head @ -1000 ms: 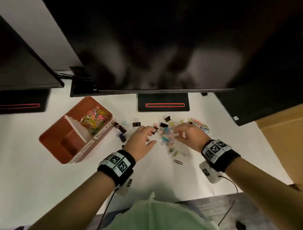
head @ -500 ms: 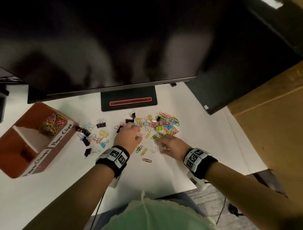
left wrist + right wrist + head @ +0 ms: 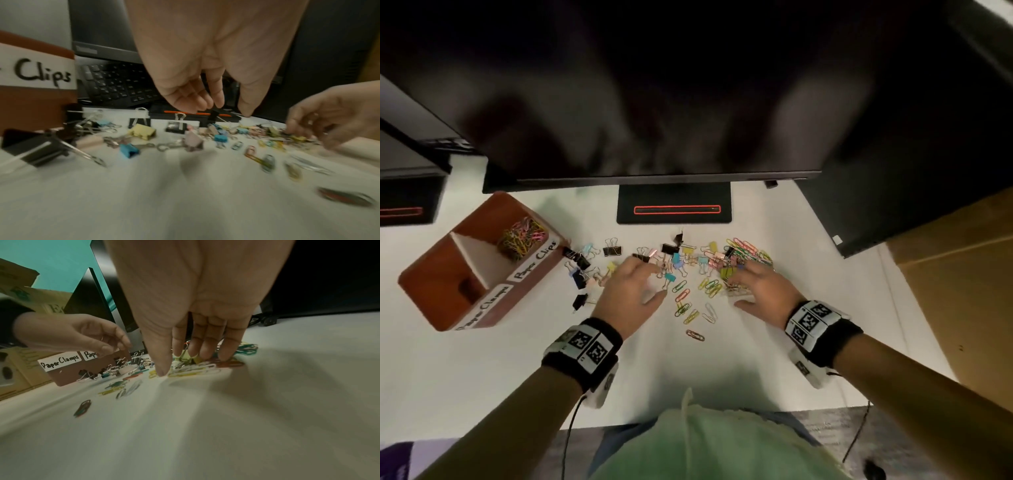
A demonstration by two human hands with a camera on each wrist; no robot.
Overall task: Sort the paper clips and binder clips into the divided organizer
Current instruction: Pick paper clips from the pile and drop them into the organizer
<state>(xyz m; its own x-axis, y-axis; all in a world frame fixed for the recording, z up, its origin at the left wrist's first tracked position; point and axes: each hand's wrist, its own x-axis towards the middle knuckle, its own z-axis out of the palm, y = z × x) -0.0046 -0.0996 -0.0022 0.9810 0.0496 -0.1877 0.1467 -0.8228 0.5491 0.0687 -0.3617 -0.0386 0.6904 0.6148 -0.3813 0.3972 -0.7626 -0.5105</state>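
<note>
The brown divided organizer (image 3: 496,310) stands at the left, and coloured paper clips (image 3: 522,234) lie in its far compartment. Binder clips (image 3: 582,270) and loose paper clips (image 3: 683,301) are scattered over the white table. My left hand (image 3: 654,279) hovers over the small binder clips with fingers loosely curled and the thumb apart. Nothing shows between them in the left wrist view (image 3: 222,108). My right hand (image 3: 738,287) rests straight fingers on a heap of paper clips (image 3: 193,369), its thumb tip on the table (image 3: 183,363).
A dark monitor (image 3: 654,102) overhangs the back of the table, with its stand base (image 3: 674,209) just behind the clips. A keyboard (image 3: 115,84) lies behind the organizer. A cardboard box (image 3: 962,291) stands to the right. The table's near edge (image 3: 517,428) runs by my body.
The head view has swung back to the left. My right hand has slid further right onto the paper clip heap. My left hand stays over the binder clips, its thumb now spread.
</note>
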